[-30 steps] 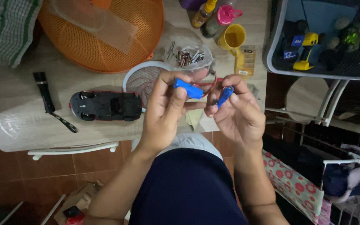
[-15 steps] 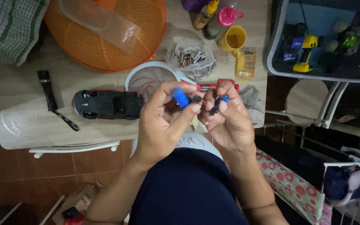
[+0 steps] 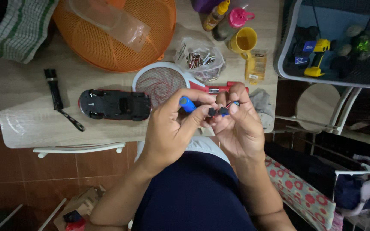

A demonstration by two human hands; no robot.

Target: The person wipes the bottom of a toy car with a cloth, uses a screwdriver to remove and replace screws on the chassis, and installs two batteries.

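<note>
Just in front of the upturned toy car (image 3: 114,105), toward the person, the two hands met above the near edge of the tabletop (image 3: 31,124). The left hand (image 3: 172,124) was closed around a small blue battery pack (image 3: 187,104), pinching it between thumb and forefinger so that only its rounded blue end showed. The right hand (image 3: 238,124) was closed narrowly on the small black connectors (image 3: 217,112) at the end of thin wires; whether the two plugs were already mated could not be told. The pack looked light, rigid and smooth-skinned, so it would likely slip under a loose pinch and was best held across its body, as here. The connectors seemed small, hard and a little fiddly, and the wires thin and soft; a safe hold would be on the plastic plug housings rather than on the wires, which could pull out of their joints. Beyond the car lay an orange mesh dome cover (image 3: 116,36), and to its right a racket-shaped swatter (image 3: 161,81), a clear bag of small metal parts (image 3: 200,60) and a yellow mug (image 3: 243,42).
</note>
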